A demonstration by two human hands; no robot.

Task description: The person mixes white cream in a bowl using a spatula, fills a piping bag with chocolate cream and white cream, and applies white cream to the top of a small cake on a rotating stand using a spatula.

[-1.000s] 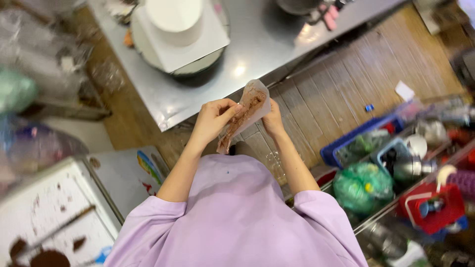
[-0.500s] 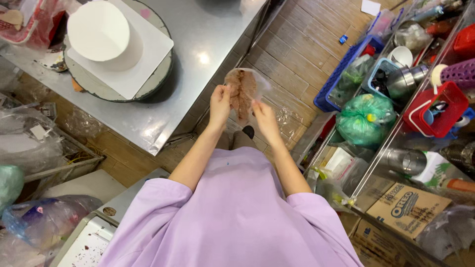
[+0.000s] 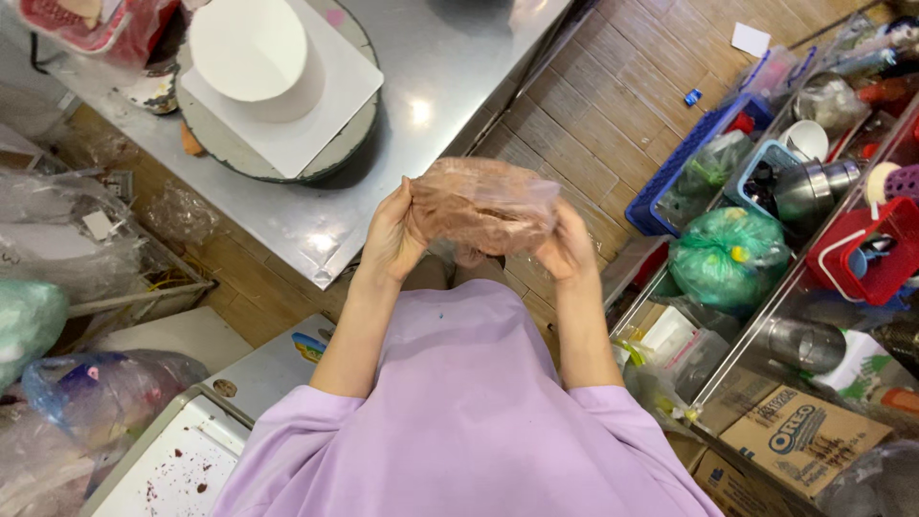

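Head view: looks straight down on a person in a lilac shirt, both arms raised in front of the body.
Left hand [image 3: 394,239]: fingers curled and pinching the left edge of a thin plastic bag [image 3: 483,204].
Right hand [image 3: 567,245]: fingers closed on the bag's right edge, thumb toward the body.
Bag: clear with brownish smears, crumpled and stretched between the two hands, held in the air above the wooden floor [image 3: 613,105], just beside the corner of the steel table [image 3: 421,86].
Table: carries a round white cake [image 3: 249,50] on a square white board [image 3: 316,105], which sits on a turntable.
Right side: shelves with a green bag [image 3: 729,260], a blue basket [image 3: 670,191], a red basket [image 3: 866,251] and metal cups.
Lower left: white tray [image 3: 172,469] with dark crumbs.
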